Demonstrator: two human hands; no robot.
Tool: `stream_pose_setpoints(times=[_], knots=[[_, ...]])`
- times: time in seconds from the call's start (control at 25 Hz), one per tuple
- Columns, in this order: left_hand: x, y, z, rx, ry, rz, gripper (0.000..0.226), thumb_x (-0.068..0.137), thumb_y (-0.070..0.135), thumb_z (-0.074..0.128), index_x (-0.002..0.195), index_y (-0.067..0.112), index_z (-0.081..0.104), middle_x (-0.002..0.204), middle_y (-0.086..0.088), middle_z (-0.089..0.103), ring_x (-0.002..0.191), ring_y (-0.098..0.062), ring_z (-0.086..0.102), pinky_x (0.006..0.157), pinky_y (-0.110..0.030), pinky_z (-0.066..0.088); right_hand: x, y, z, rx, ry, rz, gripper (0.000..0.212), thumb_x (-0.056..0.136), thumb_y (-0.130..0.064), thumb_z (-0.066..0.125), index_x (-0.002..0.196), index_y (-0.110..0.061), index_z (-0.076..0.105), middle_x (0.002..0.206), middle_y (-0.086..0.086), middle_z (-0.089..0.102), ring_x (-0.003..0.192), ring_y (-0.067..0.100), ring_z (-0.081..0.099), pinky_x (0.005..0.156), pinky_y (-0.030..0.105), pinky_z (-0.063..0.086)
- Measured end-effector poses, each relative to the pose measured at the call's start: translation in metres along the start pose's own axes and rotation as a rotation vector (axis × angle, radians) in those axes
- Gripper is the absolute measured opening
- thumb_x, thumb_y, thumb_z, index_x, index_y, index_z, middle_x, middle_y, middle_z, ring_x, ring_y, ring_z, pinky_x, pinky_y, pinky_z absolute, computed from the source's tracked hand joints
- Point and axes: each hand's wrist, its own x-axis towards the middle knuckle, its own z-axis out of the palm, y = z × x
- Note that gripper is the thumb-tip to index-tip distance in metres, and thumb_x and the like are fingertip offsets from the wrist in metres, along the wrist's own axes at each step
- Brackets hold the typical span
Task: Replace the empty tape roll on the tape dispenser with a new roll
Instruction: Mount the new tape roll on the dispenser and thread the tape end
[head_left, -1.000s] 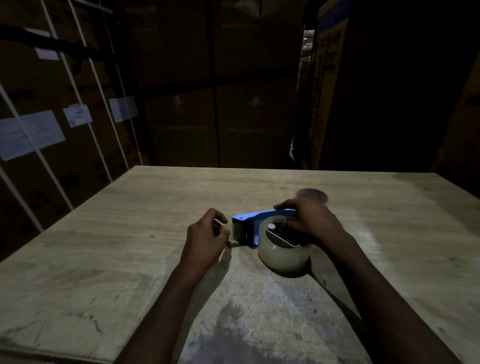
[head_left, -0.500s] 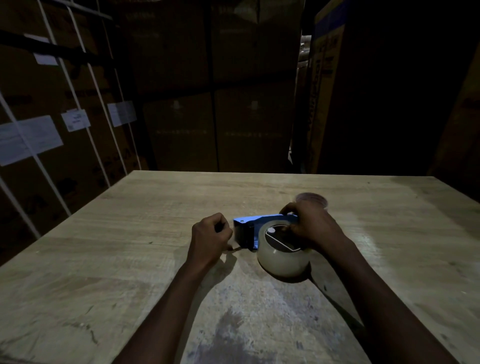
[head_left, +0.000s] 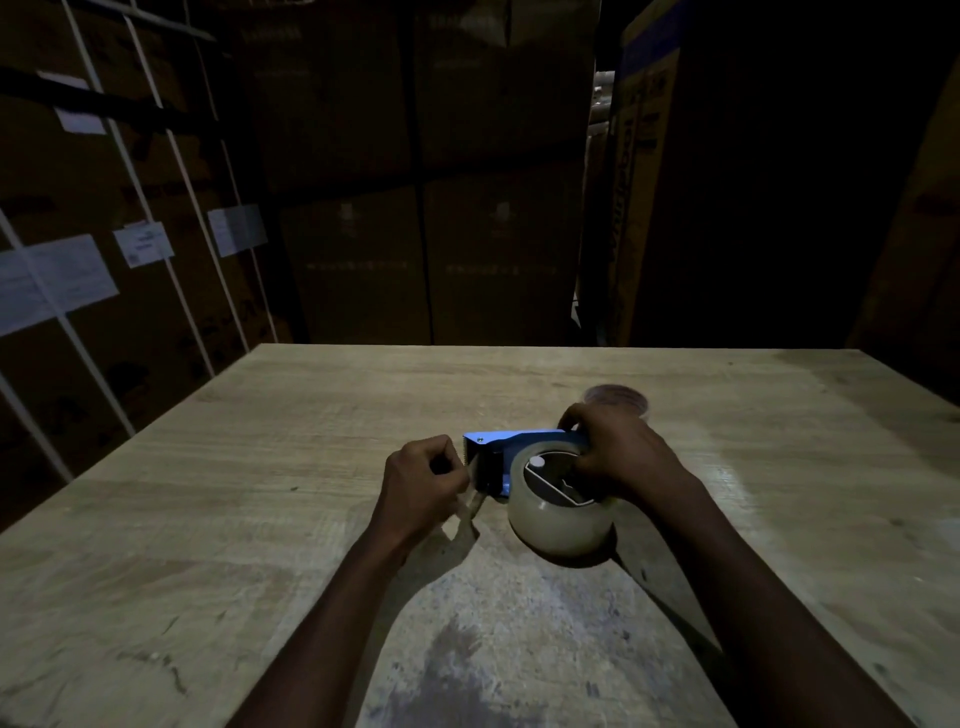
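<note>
A blue tape dispenser (head_left: 506, 449) lies on its side on the wooden table (head_left: 260, 493). A full clear tape roll (head_left: 558, 514) sits on its hub. My right hand (head_left: 615, 449) grips the dispenser's handle end and the roll's top from the right. At the dispenser's toothed front end, my left hand (head_left: 423, 480) pinches the loose tape end (head_left: 472, 496), which runs down from the blade. An empty brown tape core (head_left: 615, 397) stands on the table just behind my right hand, partly hidden by it.
Stacked cardboard boxes stand close behind the table. More boxes with white straps and paper labels (head_left: 57, 280) line the left side. A tall box (head_left: 639, 171) rises at the right rear. The light is dim.
My left hand has closed in on the dispenser's front and now pinches the tape end lower, beside the blade. My right hand stays on the dispenser.
</note>
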Motion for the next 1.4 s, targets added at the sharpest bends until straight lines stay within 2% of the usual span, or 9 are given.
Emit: stream_pose_setpoints(times=[0.28, 0.48, 0.6, 0.8, 0.88, 0.96, 1.0, 1.12, 1.4], knots=[[-0.006, 0.003, 0.001, -0.099, -0.147, 0.052, 0.018, 0.055, 0.008, 0.055, 0.045, 0.021, 0.048, 0.043, 0.008, 0.047, 0.044, -0.011, 0.042, 0.049, -0.029, 0.034, 0.001, -0.003, 0.006, -0.056, 0.018, 0.029, 0.052, 0.075, -0.034, 0.070, 0.125, -0.031, 0.056, 0.122, 0.007, 0.063, 0.103, 0.025, 0.062, 0.086, 0.045, 0.053], [-0.006, 0.004, 0.001, -0.110, -0.129, 0.060, 0.014, 0.058, 0.008, 0.054, 0.048, 0.015, 0.048, 0.043, 0.007, 0.047, 0.043, -0.011, 0.042, 0.048, -0.032, 0.035, -0.002, -0.004, 0.005, -0.073, 0.088, 0.025, 0.036, 0.076, -0.031, 0.069, 0.111, -0.027, 0.063, 0.108, 0.006, 0.066, 0.096, 0.026, 0.062, 0.082, 0.047, 0.053], [-0.005, 0.003, 0.000, -0.052, -0.105, 0.073, 0.014, 0.058, 0.011, 0.055, 0.047, 0.019, 0.048, 0.043, 0.007, 0.049, 0.044, -0.009, 0.044, 0.049, -0.030, 0.036, -0.003, -0.005, 0.001, -0.127, 0.131, 0.015, 0.026, 0.077, -0.035, 0.069, 0.100, -0.022, 0.065, 0.097, 0.005, 0.066, 0.089, 0.025, 0.061, 0.071, 0.037, 0.050], [-0.005, 0.005, -0.002, 0.002, -0.063, 0.094, 0.012, 0.058, 0.015, 0.054, 0.048, 0.019, 0.047, 0.046, 0.005, 0.050, 0.046, -0.006, 0.043, 0.049, -0.023, 0.034, -0.004, -0.007, -0.003, -0.113, 0.077, 0.003, 0.029, 0.079, -0.032, 0.069, 0.106, -0.025, 0.061, 0.102, 0.003, 0.066, 0.092, 0.021, 0.060, 0.073, 0.038, 0.052], [-0.004, 0.004, -0.003, 0.020, -0.042, 0.096, 0.011, 0.058, 0.016, 0.054, 0.049, 0.020, 0.048, 0.047, 0.004, 0.051, 0.045, -0.006, 0.043, 0.048, -0.023, 0.035, -0.008, -0.010, -0.005, -0.070, 0.163, -0.060, 0.033, 0.079, -0.029, 0.068, 0.110, -0.024, 0.056, 0.104, -0.001, 0.059, 0.095, 0.019, 0.055, 0.078, 0.039, 0.051], [-0.004, 0.002, -0.004, 0.035, -0.039, 0.100, 0.011, 0.060, 0.016, 0.055, 0.052, 0.019, 0.048, 0.047, 0.004, 0.050, 0.045, -0.004, 0.043, 0.048, -0.021, 0.035, -0.013, -0.019, -0.007, -0.023, 0.296, -0.113, 0.022, 0.081, -0.030, 0.063, 0.098, -0.018, 0.058, 0.089, -0.003, 0.051, 0.085, 0.018, 0.052, 0.072, 0.029, 0.042], [-0.004, 0.001, -0.005, 0.046, -0.041, 0.099, 0.013, 0.062, 0.014, 0.056, 0.054, 0.019, 0.048, 0.048, 0.005, 0.050, 0.045, -0.004, 0.043, 0.048, -0.018, 0.034, -0.015, -0.025, -0.005, -0.028, 0.292, -0.118, 0.019, 0.083, -0.034, 0.060, 0.089, -0.016, 0.059, 0.079, -0.002, 0.050, 0.077, 0.019, 0.052, 0.067, 0.027, 0.037], [-0.002, -0.003, -0.005, 0.068, 0.002, 0.059, 0.018, 0.070, 0.004, 0.062, 0.062, 0.015, 0.050, 0.056, 0.003, 0.053, 0.050, -0.005, 0.044, 0.050, -0.016, 0.036, -0.020, -0.040, 0.016, -0.181, 0.091, -0.137, 0.041, 0.085, -0.052, 0.049, 0.068, -0.014, 0.050, 0.069, 0.008, 0.054, 0.064, 0.022, 0.051, 0.057, 0.030, 0.037], [0.010, -0.012, 0.003, 0.073, 0.177, -0.017, 0.007, 0.082, 0.009, 0.060, 0.075, 0.011, 0.060, 0.077, -0.003, 0.065, 0.074, -0.019, 0.062, 0.066, -0.032, 0.049, -0.022, -0.043, 0.019, -0.231, 0.068, -0.132, 0.052, 0.077, -0.068, 0.050, 0.064, -0.017, 0.050, 0.078, 0.007, 0.064, 0.074, 0.022, 0.061, 0.066, 0.036, 0.050]])
